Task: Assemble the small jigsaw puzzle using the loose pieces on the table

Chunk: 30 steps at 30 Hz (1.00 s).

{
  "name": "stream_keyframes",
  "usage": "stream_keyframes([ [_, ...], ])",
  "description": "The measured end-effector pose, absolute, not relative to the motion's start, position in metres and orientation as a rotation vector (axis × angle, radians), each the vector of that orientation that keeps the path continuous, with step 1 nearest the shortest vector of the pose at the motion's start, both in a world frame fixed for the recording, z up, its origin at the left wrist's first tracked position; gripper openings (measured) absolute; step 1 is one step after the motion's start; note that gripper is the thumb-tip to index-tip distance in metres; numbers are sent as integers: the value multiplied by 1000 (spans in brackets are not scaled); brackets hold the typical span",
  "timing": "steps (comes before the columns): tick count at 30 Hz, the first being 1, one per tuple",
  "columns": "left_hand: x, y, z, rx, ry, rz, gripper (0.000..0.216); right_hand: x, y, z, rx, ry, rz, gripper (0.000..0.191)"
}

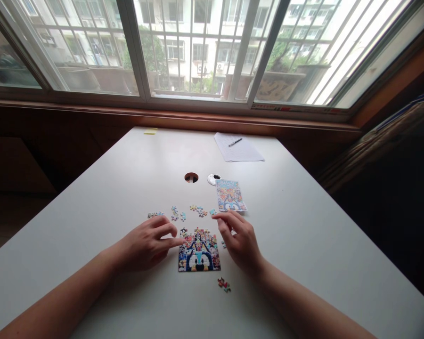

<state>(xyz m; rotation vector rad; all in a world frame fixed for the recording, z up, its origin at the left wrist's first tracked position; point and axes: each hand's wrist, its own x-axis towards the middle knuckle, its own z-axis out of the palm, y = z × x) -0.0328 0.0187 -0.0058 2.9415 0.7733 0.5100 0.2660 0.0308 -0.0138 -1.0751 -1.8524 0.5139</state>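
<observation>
A partly assembled jigsaw puzzle (199, 254) lies flat on the white table, showing a blue cartoon dog's face below a crowd of small figures. Its upper edge is uneven. My left hand (146, 242) rests at the puzzle's left side with fingers apart, one fingertip touching the left edge. On the right, my right hand (238, 238) stretches its index finger to a light blue puzzle piece (212, 212) lying on the table. The other right fingers are curled and partly hidden. Loose puzzle pieces (199, 210) lie in a row above the puzzle, and a small group of pieces (224, 284) sits below right.
The reference picture sheet (231, 195) lies beyond my right hand. Behind it are a round cable hole (191, 178), a metal cover (214, 179), and paper (243, 149) with a pen (235, 142). Yellow strips (150, 131) lie at the far edge, below the window.
</observation>
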Motion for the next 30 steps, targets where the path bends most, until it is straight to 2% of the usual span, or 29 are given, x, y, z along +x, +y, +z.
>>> stream_keyframes([
  [8, -34, 22, -10, 2978, 745, 508, 47, 265, 30, -10, -1080, -1826, 532, 20],
  [21, -40, 26, -14, 3010, 825, 527, 47, 265, 31, -16, -1069, -1839, 551, 20],
  [26, -39, 25, -14, 3035, 865, 494, 55, 265, 26, -13, -1025, -1866, 494, 20],
  [30, -36, 24, -13, 3028, 880, 483, 48, 264, 21, -9, -966, -1907, 425, 19],
])
